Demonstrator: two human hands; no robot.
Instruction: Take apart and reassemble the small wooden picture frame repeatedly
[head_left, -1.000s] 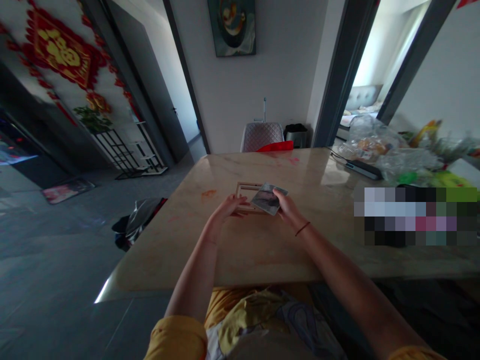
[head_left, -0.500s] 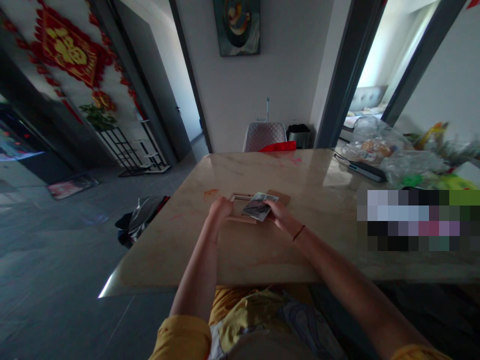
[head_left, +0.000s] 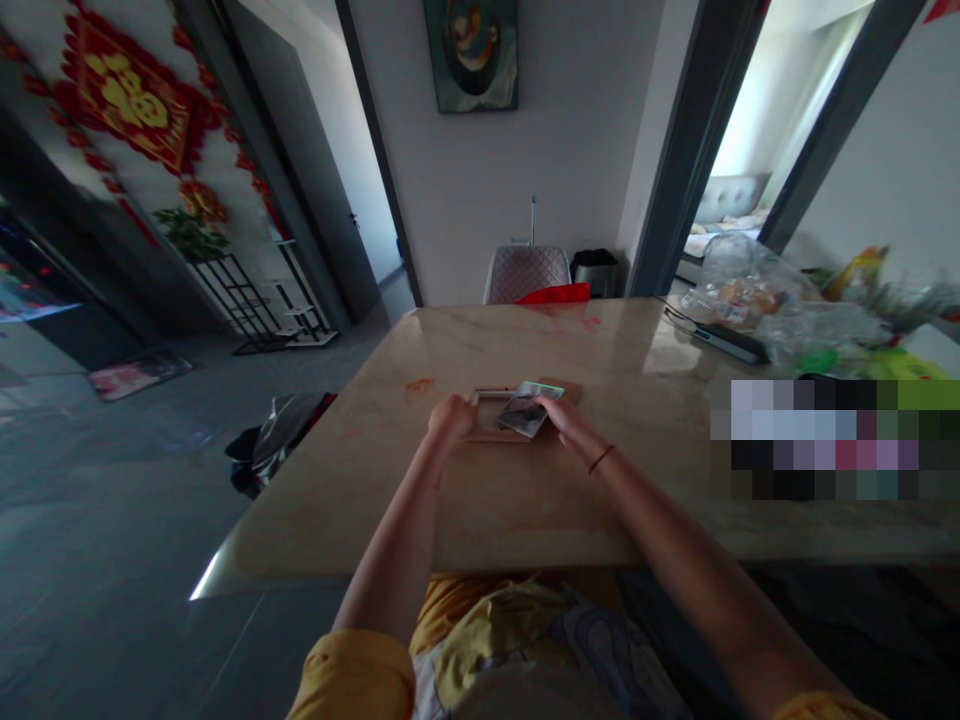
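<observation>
A light wooden picture frame (head_left: 499,436) lies on the table in front of me. My left hand (head_left: 451,418) is closed on its left side, the fingertips partly hidden. Between thumb and fingers, my right hand (head_left: 561,415) grips a photo (head_left: 525,410) with a glossy, glass-like edge. The photo is tilted over the right part of the frame and covers some of its opening. Behind the photo and right hand, a brown backing board (head_left: 568,388) rests on the tabletop, partly covered.
The stone-patterned table (head_left: 360,480) ends at a near edge by my lap. A dark elongated device (head_left: 731,342) and clear plastic bags (head_left: 817,325) lie at the right. Across the table stands a quilted chair (head_left: 529,274) beside red material (head_left: 555,293).
The frame and my left hand have shifted slightly right. My right hand has moved the photo a little to the right, and its far edge now catches a greenish glint.
</observation>
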